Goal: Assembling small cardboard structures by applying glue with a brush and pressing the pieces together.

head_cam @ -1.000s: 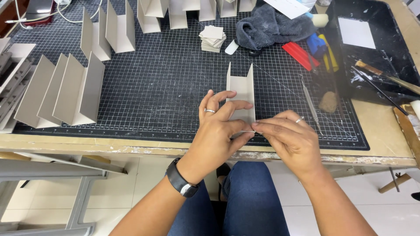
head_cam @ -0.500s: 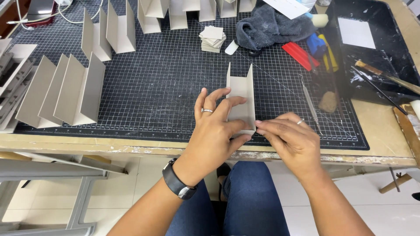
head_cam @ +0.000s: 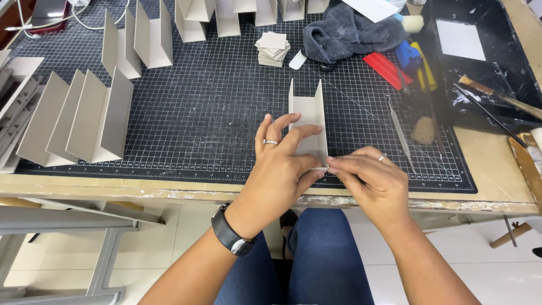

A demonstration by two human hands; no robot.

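A grey cardboard channel piece (head_cam: 309, 116), folded into a U shape, lies on the black gridded cutting mat (head_cam: 214, 113) near the table's front edge. My left hand (head_cam: 279, 164) rests over its near end, fingers spread on the card and thumb pinching the bottom edge. My right hand (head_cam: 370, 178) meets it from the right, with fingertips pinched on the piece's near right corner. There is a ring on each hand and a black watch on the left wrist.
Several folded grey card pieces (head_cam: 84, 118) stand at the left and along the mat's far edge. A stack of small card squares (head_cam: 272, 48), a dark cloth (head_cam: 344, 34), a red tool (head_cam: 387, 69), a metal ruler (head_cam: 402, 135) and a black tray (head_cam: 480, 62) with brushes lie behind and right.
My left hand's fingers have lifted and spread over the card. The right hand has slid slightly along the near edge; the piece itself has stayed in place.
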